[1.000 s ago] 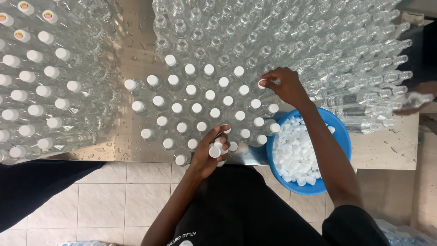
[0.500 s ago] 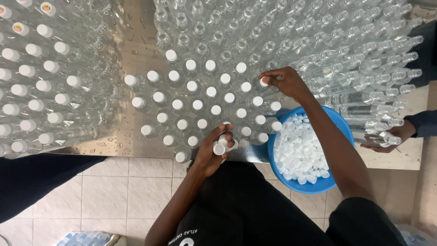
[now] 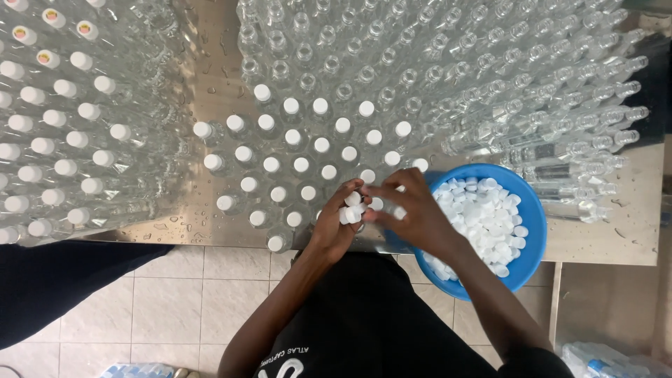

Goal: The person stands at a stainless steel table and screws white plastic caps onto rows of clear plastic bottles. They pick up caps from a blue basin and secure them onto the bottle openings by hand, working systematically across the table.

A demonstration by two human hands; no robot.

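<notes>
Fingers [image 3: 350,190] of your left hand [image 3: 336,224] are curled round a few white caps [image 3: 353,208] at centre frame, and your right hand [image 3: 413,213] pinches one off that bunch. Blue bowl [image 3: 535,217] of caps sits lower right, just beside the capped bottles [image 3: 301,164] on the wet worktop [image 3: 210,77].

Bright, even overhead light; soft glare on the wet metal surface [image 3: 210,91] and clear bottles [image 3: 490,84]; edges bow outward, focus sharp.

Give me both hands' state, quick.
Left hand: closed around a handful of white caps.
Right hand: fingers pinching at those caps, beside the blue bowl.
</notes>
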